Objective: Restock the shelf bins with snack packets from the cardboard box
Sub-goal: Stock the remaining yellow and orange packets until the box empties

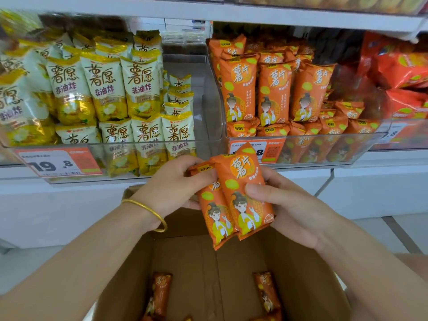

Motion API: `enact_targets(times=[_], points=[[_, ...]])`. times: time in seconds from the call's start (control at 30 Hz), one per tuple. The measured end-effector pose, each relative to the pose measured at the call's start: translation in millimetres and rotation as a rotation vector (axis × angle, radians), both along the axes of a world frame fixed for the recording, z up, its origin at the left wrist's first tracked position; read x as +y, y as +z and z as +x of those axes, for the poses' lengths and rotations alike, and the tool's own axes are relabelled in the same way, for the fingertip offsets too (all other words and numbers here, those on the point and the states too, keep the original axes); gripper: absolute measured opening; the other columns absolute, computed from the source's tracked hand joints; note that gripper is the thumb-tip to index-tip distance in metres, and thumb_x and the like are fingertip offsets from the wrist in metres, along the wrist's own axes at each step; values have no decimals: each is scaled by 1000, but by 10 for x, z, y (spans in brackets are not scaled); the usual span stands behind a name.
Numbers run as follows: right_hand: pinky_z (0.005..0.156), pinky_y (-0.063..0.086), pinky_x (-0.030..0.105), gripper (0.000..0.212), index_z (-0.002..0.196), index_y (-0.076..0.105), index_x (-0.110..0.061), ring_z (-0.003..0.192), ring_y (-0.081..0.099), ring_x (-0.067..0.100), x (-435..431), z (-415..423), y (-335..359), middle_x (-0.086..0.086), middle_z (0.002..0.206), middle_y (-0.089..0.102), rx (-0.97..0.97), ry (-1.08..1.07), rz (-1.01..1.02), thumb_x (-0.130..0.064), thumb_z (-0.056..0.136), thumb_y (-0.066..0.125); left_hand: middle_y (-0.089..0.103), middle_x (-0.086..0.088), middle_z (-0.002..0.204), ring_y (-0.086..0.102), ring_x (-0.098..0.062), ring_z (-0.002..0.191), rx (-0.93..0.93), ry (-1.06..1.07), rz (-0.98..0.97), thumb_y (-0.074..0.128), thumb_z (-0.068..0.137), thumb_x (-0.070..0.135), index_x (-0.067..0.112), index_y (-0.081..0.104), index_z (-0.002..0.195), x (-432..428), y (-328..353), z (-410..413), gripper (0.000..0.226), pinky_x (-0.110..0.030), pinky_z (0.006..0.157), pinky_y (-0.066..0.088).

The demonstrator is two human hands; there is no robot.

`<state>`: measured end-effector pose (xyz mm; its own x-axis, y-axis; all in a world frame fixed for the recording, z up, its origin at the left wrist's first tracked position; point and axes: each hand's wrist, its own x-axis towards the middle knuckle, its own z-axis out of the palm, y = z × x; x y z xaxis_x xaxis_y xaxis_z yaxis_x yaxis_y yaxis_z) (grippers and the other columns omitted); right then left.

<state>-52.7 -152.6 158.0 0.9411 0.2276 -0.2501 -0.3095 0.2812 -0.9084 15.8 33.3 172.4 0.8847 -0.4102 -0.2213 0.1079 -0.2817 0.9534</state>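
Two orange snack packets (240, 200) are held side by side above the open cardboard box (185, 262), just below the shelf front. My left hand (171, 184) grips their top left edge; a gold bangle sits on that wrist. My right hand (284, 205) holds the right packet, thumb across its front. Straight ahead, the clear bin of orange packets (301, 144) holds several upright packets of the same kind. A few more orange packets (158, 295) lie on the box floor.
To the left stands a clear bin of yellow-and-white packets (104, 93) with a 19.8 price tag (58, 163). A bin of red packets (398, 72) sits at the far right. Another shelf runs above. White cabinet fronts lie below the bins.
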Motion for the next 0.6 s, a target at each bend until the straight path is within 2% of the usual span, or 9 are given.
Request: enact_targets(times=[0.1, 0.2, 0.3, 0.4, 0.43, 0.5, 0.57, 0.6], points=[[98, 50, 43, 91, 131, 55, -18, 118, 59, 31, 47, -25, 21, 11, 129, 61, -7, 71, 66, -35, 49, 92, 67, -8, 88, 70, -22, 72, -48, 34, 19, 58, 89, 11, 21, 59, 94, -9, -1, -32, 11, -42, 69, 60], [99, 49, 41, 86, 126, 59, -25, 117, 60, 27, 18, -54, 91, 7, 128, 62, -41, 97, 33, -40, 48, 92, 64, -7, 82, 66, -22, 69, -86, 84, 32, 51, 88, -5, 22, 59, 84, -140, 144, -74, 29, -43, 65, 59], [93, 53, 37, 77, 116, 66, -31, 112, 64, 23, -169, -86, 238, 5, 124, 65, -120, 21, 16, -44, 45, 92, 64, -1, 88, 64, -20, 80, -164, 71, 29, 50, 91, -3, 26, 61, 84, -415, 388, -60, 31, -43, 67, 57], [93, 53, 38, 74, 111, 69, -30, 110, 64, 25, -503, -149, 382, 6, 121, 67, -236, -104, 37, -45, 43, 92, 67, -4, 97, 66, -18, 83, -194, 17, -29, 50, 94, 11, 23, 64, 99, -776, 637, -51, 18, -35, 66, 57], [93, 53, 39, 75, 111, 69, -29, 111, 64, 26, -637, -174, 428, 7, 122, 67, -272, -162, 39, -44, 42, 92, 66, -2, 100, 66, -14, 86, -255, -8, -23, 52, 94, 19, 23, 63, 101, -895, 694, -54, 14, -34, 71, 57], [88, 55, 37, 74, 109, 70, -29, 109, 65, 25, -953, -223, 518, 7, 120, 67, -349, -289, 25, -44, 40, 93, 60, 5, 106, 59, -9, 96, -519, -60, 132, 54, 92, 30, 26, 60, 103, -1115, 758, -18, 13, -32, 89, 50], [84, 56, 35, 76, 109, 69, -27, 106, 65, 24, -1302, -252, 606, 5, 115, 69, -414, -404, -19, -46, 39, 92, 52, 4, 113, 48, -11, 106, -840, -97, 358, 56, 90, 30, 23, 58, 114, -1336, 817, 52, 25, -25, 97, 35], [82, 56, 34, 80, 111, 67, -24, 104, 66, 22, -1473, -245, 647, 4, 113, 69, -436, -453, -50, -47, 38, 92, 52, 0, 117, 45, -16, 112, -983, -117, 435, 59, 89, 28, 18, 58, 118, -1449, 843, 116, 31, -26, 98, 29]])
